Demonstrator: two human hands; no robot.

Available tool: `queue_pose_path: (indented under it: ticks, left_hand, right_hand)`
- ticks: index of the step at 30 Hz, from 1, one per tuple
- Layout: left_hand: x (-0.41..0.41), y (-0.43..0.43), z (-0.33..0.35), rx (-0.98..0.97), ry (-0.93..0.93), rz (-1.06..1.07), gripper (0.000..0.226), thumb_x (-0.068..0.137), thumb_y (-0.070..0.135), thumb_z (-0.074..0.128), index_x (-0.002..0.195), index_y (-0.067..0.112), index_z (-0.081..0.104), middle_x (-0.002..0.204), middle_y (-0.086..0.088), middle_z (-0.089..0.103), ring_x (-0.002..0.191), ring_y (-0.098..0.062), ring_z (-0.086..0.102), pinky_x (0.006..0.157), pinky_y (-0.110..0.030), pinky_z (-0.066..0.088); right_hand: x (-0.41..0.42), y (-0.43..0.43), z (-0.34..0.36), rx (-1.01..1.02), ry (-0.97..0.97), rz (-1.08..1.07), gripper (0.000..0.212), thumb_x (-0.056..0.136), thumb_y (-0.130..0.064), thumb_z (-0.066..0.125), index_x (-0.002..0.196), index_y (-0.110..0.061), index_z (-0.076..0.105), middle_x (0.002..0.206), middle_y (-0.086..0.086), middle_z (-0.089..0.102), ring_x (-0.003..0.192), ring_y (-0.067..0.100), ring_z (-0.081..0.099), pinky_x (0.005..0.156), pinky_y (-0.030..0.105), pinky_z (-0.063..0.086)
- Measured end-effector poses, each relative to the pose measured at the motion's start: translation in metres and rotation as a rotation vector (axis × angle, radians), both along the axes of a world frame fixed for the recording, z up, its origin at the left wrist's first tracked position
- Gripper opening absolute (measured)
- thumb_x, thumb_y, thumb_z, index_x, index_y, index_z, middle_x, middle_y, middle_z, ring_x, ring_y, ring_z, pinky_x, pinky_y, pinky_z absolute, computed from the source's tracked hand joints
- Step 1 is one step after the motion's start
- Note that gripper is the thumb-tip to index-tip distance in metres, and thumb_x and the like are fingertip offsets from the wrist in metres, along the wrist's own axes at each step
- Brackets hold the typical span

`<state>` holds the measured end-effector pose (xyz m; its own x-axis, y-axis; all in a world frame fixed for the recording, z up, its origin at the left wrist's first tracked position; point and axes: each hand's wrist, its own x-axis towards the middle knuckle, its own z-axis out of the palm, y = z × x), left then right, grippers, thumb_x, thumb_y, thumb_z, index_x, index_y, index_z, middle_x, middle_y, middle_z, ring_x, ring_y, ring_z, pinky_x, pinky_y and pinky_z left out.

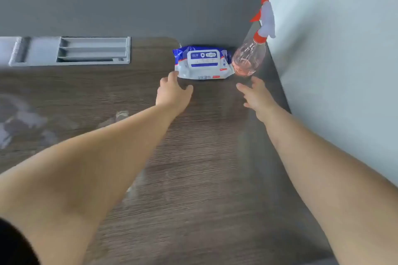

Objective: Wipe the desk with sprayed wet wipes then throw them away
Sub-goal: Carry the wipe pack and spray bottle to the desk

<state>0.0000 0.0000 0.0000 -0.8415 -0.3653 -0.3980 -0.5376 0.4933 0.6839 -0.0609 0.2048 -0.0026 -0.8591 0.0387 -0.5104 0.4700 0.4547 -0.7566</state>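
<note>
My dark wood-grain desk carries a blue-and-white soft pack of wet wipes at its far edge, a clear spray bottle with pinkish liquid touching it, and a grey slotted plastic tray well apart.

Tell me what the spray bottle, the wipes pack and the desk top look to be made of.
Spray bottle: clear, probably plastic, pinkish liquid showing through; opaque white and red trigger head. Wipes pack: soft glossy printed film, crinkled at its ends, with a stiffer-looking flap on top. Desk: dark wood-grain surface, likely laminate; smooth, faint sheen.
</note>
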Motion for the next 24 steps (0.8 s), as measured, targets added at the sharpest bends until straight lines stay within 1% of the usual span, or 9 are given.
queue_pose_path:
  ticks: [2,4,8,10,13,15,18,21,24]
  left_hand:
    - [-0.019,0.001,-0.002,-0.028,0.048,0.054,0.060,0.088,0.036,0.050,0.142,0.025,0.028,0.138,-0.007,0.037,0.117,-0.028,0.048,0.092,-0.044,0.048]
    - [-0.041,0.003,-0.005,0.024,0.034,0.138,0.061,0.087,0.037,0.049,0.143,0.024,0.026,0.138,-0.007,0.039,0.119,-0.027,0.046,0.094,-0.045,0.046]
    - [-0.074,0.003,-0.012,0.184,-0.002,0.353,0.060,0.087,0.034,0.053,0.140,0.018,0.031,0.130,-0.002,0.048,0.107,-0.023,0.055,0.083,-0.033,0.048]
    - [-0.082,0.000,-0.013,0.231,-0.024,0.422,0.057,0.084,0.035,0.059,0.134,0.014,0.040,0.121,-0.001,0.057,0.098,-0.021,0.059,0.072,-0.029,0.047]
    - [-0.085,-0.001,-0.013,0.353,-0.053,0.499,0.046,0.080,0.036,0.067,0.119,0.013,0.055,0.105,-0.001,0.061,0.078,-0.016,0.056,0.055,-0.026,0.047]
    - [-0.083,0.002,-0.012,0.477,-0.046,0.522,0.038,0.082,0.032,0.069,0.114,0.015,0.056,0.101,0.001,0.060,0.080,-0.014,0.056,0.050,-0.023,0.046]
    - [-0.074,0.004,-0.009,0.585,0.018,0.526,0.022,0.088,0.024,0.064,0.108,0.020,0.055,0.102,0.002,0.063,0.088,-0.014,0.063,0.062,-0.025,0.057]
    - [-0.059,0.004,-0.001,0.667,0.072,0.518,0.013,0.091,0.022,0.059,0.103,0.023,0.055,0.102,0.003,0.067,0.091,-0.016,0.067,0.075,-0.034,0.059]
    - [-0.038,-0.005,0.013,0.713,0.127,0.495,0.012,0.092,0.020,0.057,0.104,0.023,0.055,0.105,0.002,0.068,0.091,-0.016,0.068,0.076,-0.037,0.059]
  right_hand:
    - [-0.021,-0.004,0.003,-0.039,0.133,-0.061,0.057,0.083,-0.036,0.069,0.133,-0.019,0.047,0.124,-0.005,0.055,0.106,0.014,0.053,0.088,0.030,0.047]
    - [-0.044,-0.010,0.004,-0.076,0.198,-0.164,0.062,0.076,-0.034,0.077,0.129,-0.018,0.050,0.113,-0.008,0.057,0.100,0.010,0.053,0.077,0.020,0.042]
    - [-0.069,-0.013,-0.013,-0.093,0.316,-0.239,0.101,0.065,-0.027,0.086,0.146,-0.017,0.026,0.142,-0.002,0.041,0.128,0.015,0.043,0.105,0.027,0.038]
    - [-0.073,-0.013,-0.021,-0.079,0.336,-0.229,0.106,0.063,-0.028,0.087,0.147,-0.018,0.024,0.145,-0.001,0.039,0.131,0.015,0.040,0.108,0.028,0.035]
    - [-0.075,-0.012,-0.031,-0.046,0.390,-0.233,0.097,0.063,-0.026,0.087,0.141,-0.018,0.031,0.138,-0.003,0.045,0.122,0.009,0.046,0.095,0.010,0.039]
    - [-0.074,-0.012,-0.032,0.003,0.421,-0.232,0.090,0.064,-0.028,0.086,0.137,-0.018,0.035,0.133,-0.004,0.049,0.117,0.008,0.048,0.078,-0.002,0.035]
    - [-0.074,-0.014,-0.030,0.064,0.446,-0.228,0.087,0.062,-0.033,0.085,0.134,-0.018,0.037,0.130,-0.003,0.049,0.115,0.010,0.050,0.079,0.003,0.033]
    - [-0.064,-0.015,-0.026,0.056,0.435,-0.235,0.089,0.063,-0.034,0.083,0.136,-0.018,0.034,0.132,-0.002,0.045,0.116,0.010,0.048,0.079,0.004,0.033]
    - [-0.041,-0.016,-0.021,-0.001,0.453,-0.230,0.091,0.057,-0.034,0.081,0.136,-0.019,0.037,0.131,-0.001,0.047,0.117,0.012,0.049,0.092,0.017,0.042]
